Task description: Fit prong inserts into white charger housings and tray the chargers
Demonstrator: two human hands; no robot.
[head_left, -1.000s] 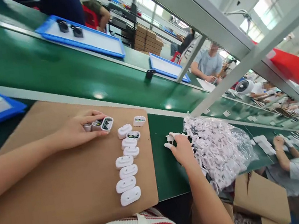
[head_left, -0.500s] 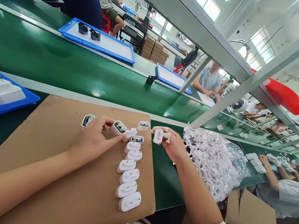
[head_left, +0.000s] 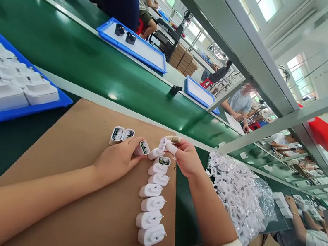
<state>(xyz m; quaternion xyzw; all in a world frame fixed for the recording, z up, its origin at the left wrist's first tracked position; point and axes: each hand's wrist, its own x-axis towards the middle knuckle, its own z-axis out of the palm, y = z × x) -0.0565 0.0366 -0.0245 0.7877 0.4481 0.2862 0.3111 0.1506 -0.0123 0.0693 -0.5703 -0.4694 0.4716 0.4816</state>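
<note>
My left hand [head_left: 119,157] is closed on a white oval plastic housing [head_left: 143,147], its open end facing right with a green circuit board inside. My right hand [head_left: 186,156] pinches small white plastic parts [head_left: 167,145], one a ring-like cap, close to the right of that housing. Something pale covers a fingertip of this hand. Two more open housings [head_left: 117,134] stand behind my left hand. Below runs a row of several white housings [head_left: 150,190] with metal pins; one open housing [head_left: 164,161] beside the row shows its board.
Brown cardboard [head_left: 71,205] covers the bench under the housings. A clear bag [head_left: 241,194] of many white parts lies to the right. At left is a blue tray [head_left: 66,100] of white housings. A green belt [head_left: 110,85] runs behind; co-workers sit farther off.
My right hand has brought its white parts left and closer to the housing in my left hand. The view has shifted, and a second open housing now shows behind my left hand.
</note>
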